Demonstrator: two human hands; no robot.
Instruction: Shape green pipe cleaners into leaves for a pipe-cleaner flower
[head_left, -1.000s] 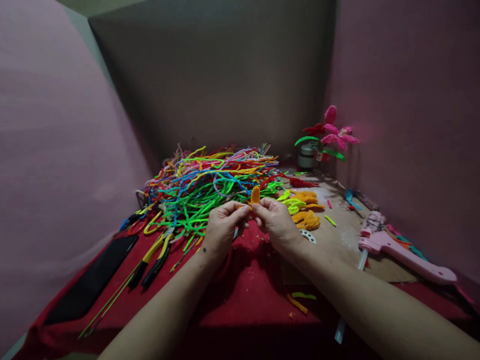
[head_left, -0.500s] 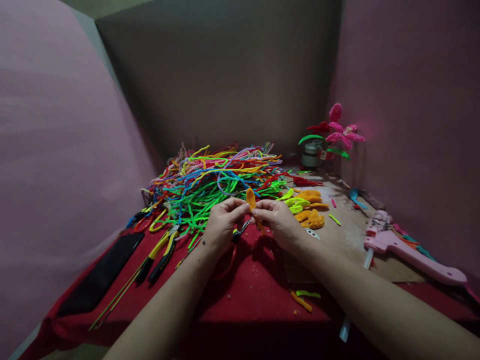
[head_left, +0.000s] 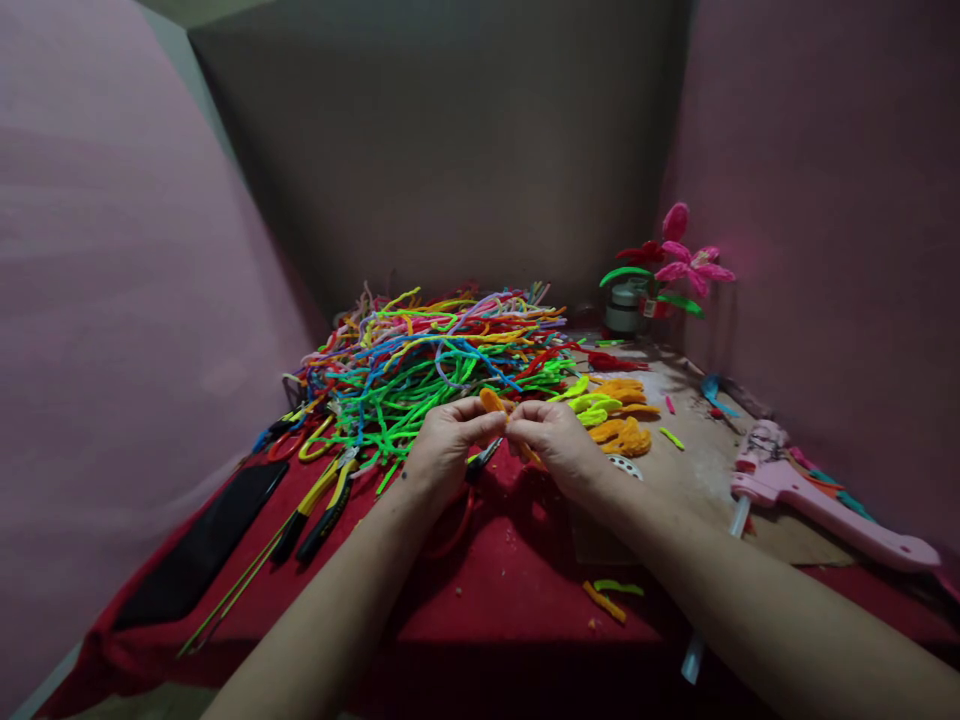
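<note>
My left hand [head_left: 448,440] and my right hand [head_left: 555,438] meet over the middle of the red cloth, both with fingers pinched. Between them is an orange pipe cleaner [head_left: 491,400], bent into a petal-like loop that tilts up to the left. Its lower end pokes out below my right fingers. Under my hands lie scissors [head_left: 484,458] with a red handle, partly hidden by the left hand. Just right of my right hand rest orange pipe-cleaner petals [head_left: 621,437] and yellow-green ones [head_left: 592,405].
A big heap of coloured pipe cleaners [head_left: 420,370] lies behind my hands. Pliers [head_left: 330,505] and a black phone-like slab [head_left: 202,550] are at left. A pink glue gun [head_left: 825,500] sits at right, with pink pipe-cleaner flowers [head_left: 697,265] at the back right.
The orange loop has tipped from nearly upright over to the left between my fingers. Both hands stay in nearly the same place, still pinching it.
</note>
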